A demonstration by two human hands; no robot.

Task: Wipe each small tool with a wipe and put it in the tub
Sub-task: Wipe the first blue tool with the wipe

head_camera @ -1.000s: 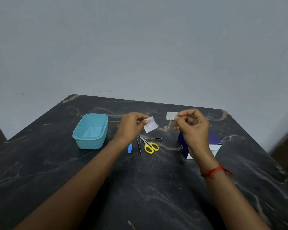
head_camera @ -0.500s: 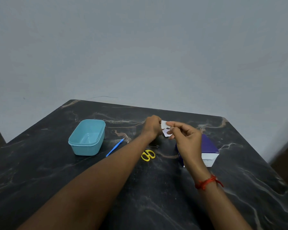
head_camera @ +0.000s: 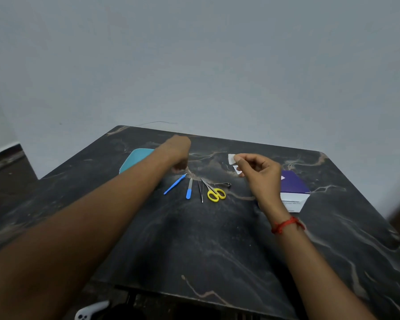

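- The right hand is pinching the white wipe between thumb and fingertips and holding it up off the desk. A second white scrap is showing just beneath it, and whether that is wrapper or more wipe cannot be told.
- The left hand is hanging blurred with fingers curled downward. Whether it is gripping anything cannot be told.
- The small tools are lying on the desk in a fan between the two hands, on the person's side of them: blue tool, blue-handled file, tweezers, yellow scissors and nail clipper.
- The first four have their long axes running away from the person, handles nearer and tips converging toward the far side.
- The blue tool's far tip is sitting just below the left hand, so that hand looks the nearer one for the pick, with the wipe waiting off to the right.
- The tub is standing to the left, half hidden behind the left forearm and well apart from the wipe.
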